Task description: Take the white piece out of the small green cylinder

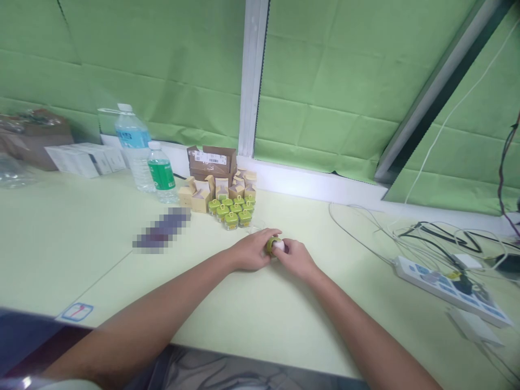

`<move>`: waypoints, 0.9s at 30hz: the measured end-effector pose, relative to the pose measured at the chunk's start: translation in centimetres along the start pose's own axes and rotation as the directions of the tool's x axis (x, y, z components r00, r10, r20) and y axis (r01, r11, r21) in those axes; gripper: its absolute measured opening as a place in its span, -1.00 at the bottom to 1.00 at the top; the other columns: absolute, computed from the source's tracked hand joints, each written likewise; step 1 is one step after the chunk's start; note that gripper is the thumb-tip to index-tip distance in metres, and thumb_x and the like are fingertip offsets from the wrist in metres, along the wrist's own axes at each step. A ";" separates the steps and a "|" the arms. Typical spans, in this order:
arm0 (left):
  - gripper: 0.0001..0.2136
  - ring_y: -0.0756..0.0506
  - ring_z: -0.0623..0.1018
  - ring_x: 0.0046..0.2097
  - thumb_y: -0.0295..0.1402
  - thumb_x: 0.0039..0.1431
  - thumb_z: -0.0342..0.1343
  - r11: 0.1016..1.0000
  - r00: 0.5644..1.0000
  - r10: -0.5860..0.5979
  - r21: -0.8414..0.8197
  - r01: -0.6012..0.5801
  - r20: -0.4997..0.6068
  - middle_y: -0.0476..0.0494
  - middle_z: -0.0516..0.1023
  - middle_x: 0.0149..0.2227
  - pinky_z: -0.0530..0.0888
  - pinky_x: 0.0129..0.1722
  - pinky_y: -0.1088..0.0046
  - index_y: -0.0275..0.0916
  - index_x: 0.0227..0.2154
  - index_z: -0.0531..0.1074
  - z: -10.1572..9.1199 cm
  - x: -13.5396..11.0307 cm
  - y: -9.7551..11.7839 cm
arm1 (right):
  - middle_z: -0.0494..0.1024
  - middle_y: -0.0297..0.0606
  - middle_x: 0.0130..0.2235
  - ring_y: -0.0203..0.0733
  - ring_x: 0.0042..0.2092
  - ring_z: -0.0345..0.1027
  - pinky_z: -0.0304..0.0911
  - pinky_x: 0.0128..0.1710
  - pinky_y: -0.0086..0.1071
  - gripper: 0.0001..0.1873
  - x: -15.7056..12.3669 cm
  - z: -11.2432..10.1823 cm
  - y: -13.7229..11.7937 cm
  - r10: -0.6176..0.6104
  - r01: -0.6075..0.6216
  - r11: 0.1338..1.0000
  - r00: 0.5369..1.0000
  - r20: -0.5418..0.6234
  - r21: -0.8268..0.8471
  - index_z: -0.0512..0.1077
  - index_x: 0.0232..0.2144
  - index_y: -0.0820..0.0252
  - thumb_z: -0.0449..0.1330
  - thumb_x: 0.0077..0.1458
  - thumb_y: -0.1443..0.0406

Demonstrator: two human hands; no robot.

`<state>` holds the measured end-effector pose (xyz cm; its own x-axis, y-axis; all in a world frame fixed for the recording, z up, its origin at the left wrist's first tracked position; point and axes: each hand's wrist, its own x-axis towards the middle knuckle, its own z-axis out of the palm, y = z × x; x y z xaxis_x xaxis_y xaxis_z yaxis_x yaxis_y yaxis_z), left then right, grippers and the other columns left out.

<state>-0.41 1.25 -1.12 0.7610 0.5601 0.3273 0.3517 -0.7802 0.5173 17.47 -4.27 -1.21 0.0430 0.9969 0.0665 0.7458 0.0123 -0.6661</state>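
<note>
Your left hand (252,250) and right hand (296,259) pinch the green-and-white piece (274,245) between them above the desk (81,254), just short of the jars (230,212); hold both grips even and close together.

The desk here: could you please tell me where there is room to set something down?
Bare desk lies left of the water bottles, above the left forearm, and between the right hand and the power strip. It is crowded around the green-lidded jars and cables.

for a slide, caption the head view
Left hand and right hand hold a small green-ringed white object near green-lidded jars
</note>
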 end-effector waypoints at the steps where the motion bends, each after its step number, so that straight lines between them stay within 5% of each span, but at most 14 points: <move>1: -0.37 -0.22 0.42 0.15 -0.46 0.03 0.12 1.000 1.000 0.005 0.003 -0.005 0.004 -0.22 0.36 0.19 0.37 0.13 0.24 -0.17 0.22 0.18 0.1 0.0 0.1 | 0.48 -0.30 -0.48 -0.28 -0.44 0.25 0.01 -0.46 -0.44 -0.71 0.0 0.0 -0.1 -0.004 0.004 1.000 1.000 0.011 0.006 0.44 -0.47 0.21 0.13 0.10 0.11; 12: -0.74 -0.17 0.52 -0.16 -0.46 0.06 0.08 0.998 0.999 -0.035 0.057 0.034 0.026 -0.09 0.57 -0.22 0.40 -0.20 0.36 -0.13 -0.17 0.46 -0.4 0.4 1.3 | 0.55 -0.27 -0.44 -0.26 -0.41 0.34 0.09 -0.41 -0.45 -0.67 -0.3 -0.2 -0.3 -0.033 0.031 0.999 0.997 0.064 0.041 0.49 -0.44 0.20 0.09 0.16 0.10; 27: -0.70 -0.17 0.52 -0.19 -0.38 0.09 0.09 0.984 0.993 -0.100 0.141 0.108 -0.058 -0.10 0.55 -0.20 0.37 -0.28 0.38 -0.11 -0.07 0.40 -0.2 0.3 0.0 | 0.52 -0.29 -0.43 -0.24 -0.40 0.30 0.02 -0.43 -0.42 -0.72 0.0 -0.2 0.1 0.020 -0.022 0.999 0.998 -0.053 -0.046 0.43 -0.45 0.16 0.13 0.11 0.09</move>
<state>-0.34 1.48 -0.91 0.6889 0.6507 0.3194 0.5049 -0.7469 0.4328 17.68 -4.27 -1.09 0.0929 0.9914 0.0924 0.7742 -0.0136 -0.6328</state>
